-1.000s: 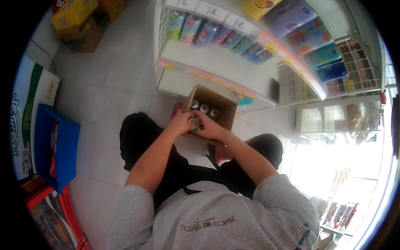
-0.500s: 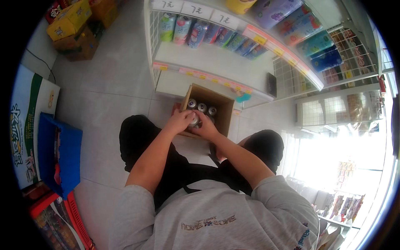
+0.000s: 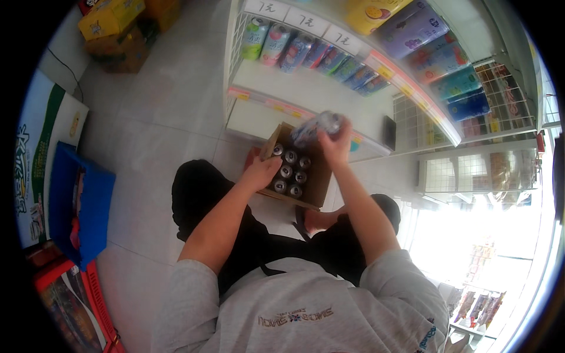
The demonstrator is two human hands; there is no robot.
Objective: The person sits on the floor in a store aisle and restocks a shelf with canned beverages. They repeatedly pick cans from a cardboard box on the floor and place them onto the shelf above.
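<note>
An open cardboard box (image 3: 321,187) stands on the floor between my knees, with several upright drink cans (image 3: 286,171) in it, their silver tops facing up. My left hand (image 3: 263,173) grips the box's left rim, its fingertips close to the cans. Above the far right side of the box, my right hand (image 3: 336,143) is closed around a tilted silver-and-blue can (image 3: 315,129). Motion blurs this can, so its print cannot be made out.
Ahead is a white shelf rack with a row of coloured cans (image 3: 296,54) on its lower tier. Larger coloured cans (image 3: 415,29) stand higher. A blue bin (image 3: 88,206) and red crate (image 3: 97,300) sit left; stacked cartons (image 3: 118,47) stand far left. Bright glass (image 3: 465,223) lies right.
My right hand has lifted a can out of the box, up and toward the shelf. My left hand has shifted from the cans to the box's left rim. The view has turned slightly.
</note>
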